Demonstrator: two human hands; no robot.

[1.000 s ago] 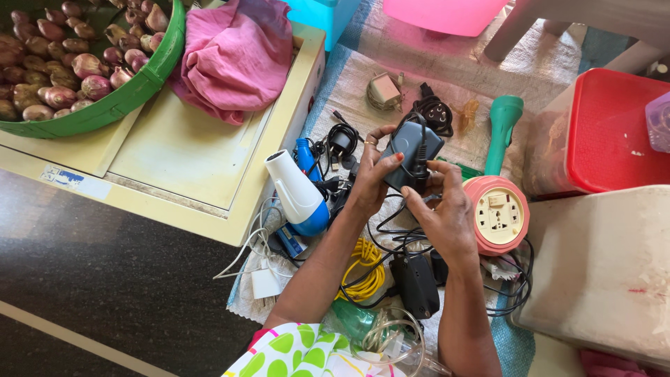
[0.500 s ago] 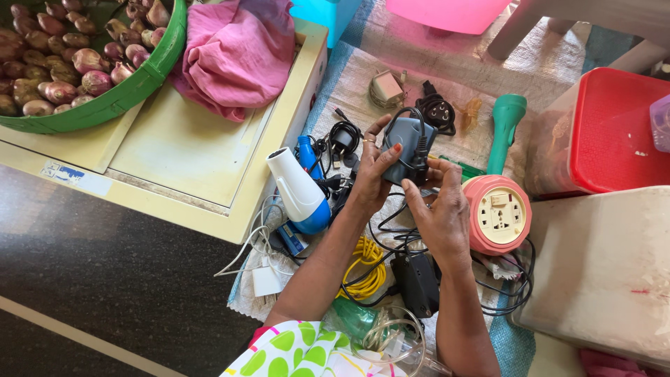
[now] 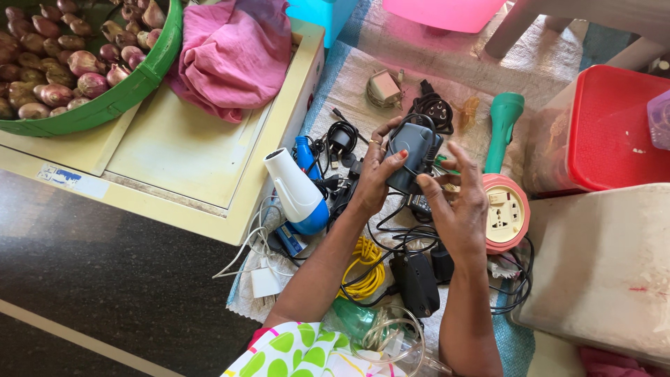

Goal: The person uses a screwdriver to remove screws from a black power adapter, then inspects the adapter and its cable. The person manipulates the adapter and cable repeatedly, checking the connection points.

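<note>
At your far left sit the green basket (image 3: 139,77) and pink cloth (image 3: 234,52). Your left hand (image 3: 377,174) stays clamped on the grey adapter (image 3: 413,150), held above the cable heap. Your right hand (image 3: 457,202) has come off it since a moment ago, fingers spread, beside the pink socket reel (image 3: 506,216).

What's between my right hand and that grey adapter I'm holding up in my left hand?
Nothing visible. The left hand grips the grey adapter, and the right hand already touches its lower edge with a fingertip. Its black cable hangs below.
</note>
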